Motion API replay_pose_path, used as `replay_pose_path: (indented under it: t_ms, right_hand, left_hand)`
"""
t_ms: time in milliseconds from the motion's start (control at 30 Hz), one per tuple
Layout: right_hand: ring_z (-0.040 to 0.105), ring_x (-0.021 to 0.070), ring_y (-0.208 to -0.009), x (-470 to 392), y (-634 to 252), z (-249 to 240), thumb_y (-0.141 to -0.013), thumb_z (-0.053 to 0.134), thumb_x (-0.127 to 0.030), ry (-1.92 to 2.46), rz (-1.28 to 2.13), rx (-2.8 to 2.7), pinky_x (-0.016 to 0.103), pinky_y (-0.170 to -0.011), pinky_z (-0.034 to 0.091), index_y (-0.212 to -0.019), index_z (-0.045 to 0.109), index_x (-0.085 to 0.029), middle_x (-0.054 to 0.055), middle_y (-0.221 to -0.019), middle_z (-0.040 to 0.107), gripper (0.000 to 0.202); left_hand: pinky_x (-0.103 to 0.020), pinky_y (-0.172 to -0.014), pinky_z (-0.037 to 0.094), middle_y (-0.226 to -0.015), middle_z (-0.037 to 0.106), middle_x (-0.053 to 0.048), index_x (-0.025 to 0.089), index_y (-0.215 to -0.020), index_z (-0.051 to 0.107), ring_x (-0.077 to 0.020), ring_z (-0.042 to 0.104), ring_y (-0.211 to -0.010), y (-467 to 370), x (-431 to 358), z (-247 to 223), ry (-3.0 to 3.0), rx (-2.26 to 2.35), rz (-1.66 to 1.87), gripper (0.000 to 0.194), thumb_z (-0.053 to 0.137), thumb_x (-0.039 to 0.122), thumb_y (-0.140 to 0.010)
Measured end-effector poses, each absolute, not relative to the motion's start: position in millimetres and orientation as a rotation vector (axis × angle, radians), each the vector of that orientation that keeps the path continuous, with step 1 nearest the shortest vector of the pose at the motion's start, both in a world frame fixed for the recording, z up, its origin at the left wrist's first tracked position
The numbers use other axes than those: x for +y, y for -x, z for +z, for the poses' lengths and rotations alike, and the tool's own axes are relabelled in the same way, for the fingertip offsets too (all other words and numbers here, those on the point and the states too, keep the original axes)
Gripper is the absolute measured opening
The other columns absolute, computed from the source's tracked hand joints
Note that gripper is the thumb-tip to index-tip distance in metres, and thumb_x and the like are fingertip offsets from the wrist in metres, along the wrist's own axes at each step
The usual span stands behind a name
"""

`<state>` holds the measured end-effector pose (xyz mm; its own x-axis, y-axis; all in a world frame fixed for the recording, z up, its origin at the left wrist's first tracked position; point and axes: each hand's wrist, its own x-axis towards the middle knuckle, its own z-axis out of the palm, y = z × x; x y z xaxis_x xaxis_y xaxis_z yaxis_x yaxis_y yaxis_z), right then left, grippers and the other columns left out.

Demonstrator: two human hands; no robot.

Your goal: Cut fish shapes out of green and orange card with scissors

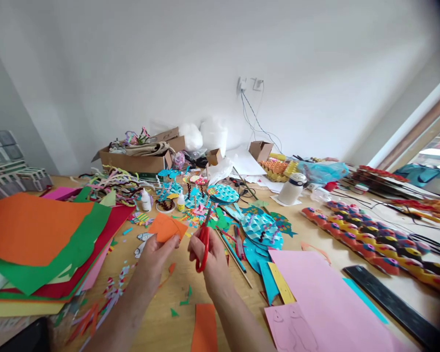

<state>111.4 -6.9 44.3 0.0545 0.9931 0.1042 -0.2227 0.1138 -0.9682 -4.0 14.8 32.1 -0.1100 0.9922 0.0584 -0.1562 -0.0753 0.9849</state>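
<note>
My left hand (160,253) pinches a small orange paper piece (165,227) by its lower edge; thin drawn lines show on the paper. Just to the right, my right hand (209,250) is closed round red-handled scissors (204,244), whose blades point up and away from me. The scissors are apart from the orange paper. Below the hands, an orange strip (204,328) lies on the wooden table (161,318), with green scraps (174,312) near it.
Coloured sheets (36,230) are stacked at left. Pink paper (308,293) and a black ruler-like bar (392,303) lie at right. Blue paper fish (262,227), glue bottles (145,200), a white container (292,189) and a cardboard box (132,160) stand or lie farther back.
</note>
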Motion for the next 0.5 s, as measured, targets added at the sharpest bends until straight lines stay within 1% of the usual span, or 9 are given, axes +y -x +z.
replay_pose_path:
  t_ms: [33, 100, 233, 400, 500]
  right_hand:
    - [0.046, 0.0084, -0.049, -10.2, -112.3, 42.4, -0.077, 0.055, -0.038, 0.976, 1.225, -1.106, 0.020, -0.047, 0.037, -0.070, 0.046, -0.017, -0.003, -0.058, 0.050, 0.024]
    - [0.044, 0.0084, -0.046, -17.4, -112.9, 36.8, -0.080, 0.051, -0.045, 0.979, 1.286, -1.172, 0.020, -0.046, 0.036, -0.068, 0.045, -0.018, -0.004, -0.053, 0.048, 0.030]
    - [0.040, 0.0080, -0.043, -31.0, -108.8, 26.0, -0.077, 0.050, -0.052, 1.015, 1.363, -1.246, 0.019, -0.043, 0.033, -0.064, 0.044, -0.018, -0.005, -0.047, 0.043, 0.037]
    - [0.036, 0.0069, -0.039, -37.2, -103.9, 24.7, -0.076, 0.048, -0.053, 1.028, 1.396, -1.280, 0.018, -0.040, 0.029, -0.059, 0.037, -0.020, -0.006, -0.044, 0.039, 0.039]
    - [0.036, 0.0068, -0.039, -36.4, -103.6, 24.3, -0.078, 0.047, -0.050, 1.037, 1.379, -1.295, 0.018, -0.040, 0.029, -0.058, 0.038, -0.020, -0.006, -0.044, 0.039, 0.038]
  left_hand:
    - [-0.027, -0.065, 0.045, -0.058, 0.061, 0.002, 0.018, -0.060, 0.061, -0.0160, 0.056, -0.062, 4.9, 14.6, 33.9, -1.048, 1.129, 1.439, 0.014, 0.065, 0.031, -0.061]
    - [-0.027, -0.065, 0.046, -0.059, 0.061, 0.003, 0.019, -0.060, 0.060, -0.0156, 0.056, -0.061, 5.1, 12.8, 38.3, -0.968, 1.112, 1.485, 0.014, 0.067, 0.031, -0.058]
    - [-0.028, -0.065, 0.047, -0.059, 0.060, 0.003, 0.019, -0.063, 0.060, -0.0143, 0.055, -0.059, 1.4, 7.8, 45.6, -0.873, 1.070, 1.533, 0.015, 0.069, 0.030, -0.057]
    - [-0.026, -0.060, 0.046, -0.057, 0.060, 0.004, 0.018, -0.061, 0.061, -0.0130, 0.054, -0.057, -3.2, 5.2, 48.8, -0.831, 0.995, 1.525, 0.011, 0.067, 0.027, -0.058]
    - [-0.025, -0.058, 0.046, -0.057, 0.060, 0.005, 0.019, -0.060, 0.061, -0.0128, 0.053, -0.057, -5.6, 4.6, 50.3, -0.802, 0.966, 1.533, 0.010, 0.067, 0.025, -0.056]
